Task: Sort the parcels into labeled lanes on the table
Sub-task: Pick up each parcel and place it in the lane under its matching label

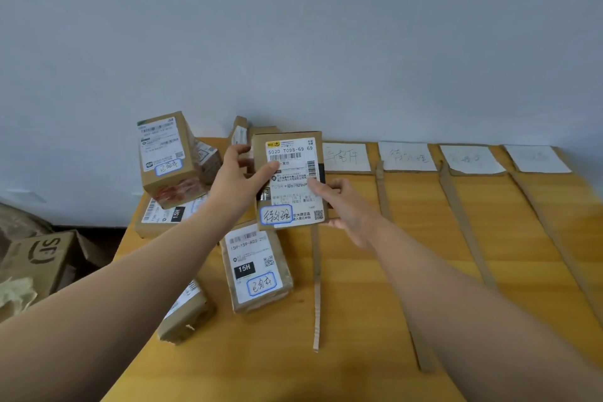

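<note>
I hold a flat cardboard parcel (293, 153) upright above the table, its white shipping label with a blue-circled handwritten mark facing me. My left hand (239, 178) grips its left edge, thumb on the label. My right hand (342, 206) holds its lower right edge, thumb on the front. Below it lies a parcel marked 15H (256, 268). A taller parcel (166, 157) stands on a flat one (163, 217) at the far left, with more boxes behind. Another parcel (186, 313) lies near the table's left front edge.
Cardboard strips (316, 287) (463, 222) divide the wooden table (375, 271) into lanes. White handwritten lane labels (346, 157) (408, 156) (470, 158) (535, 158) lie along the back edge by the wall. An open carton (36, 258) sits on the floor to the left.
</note>
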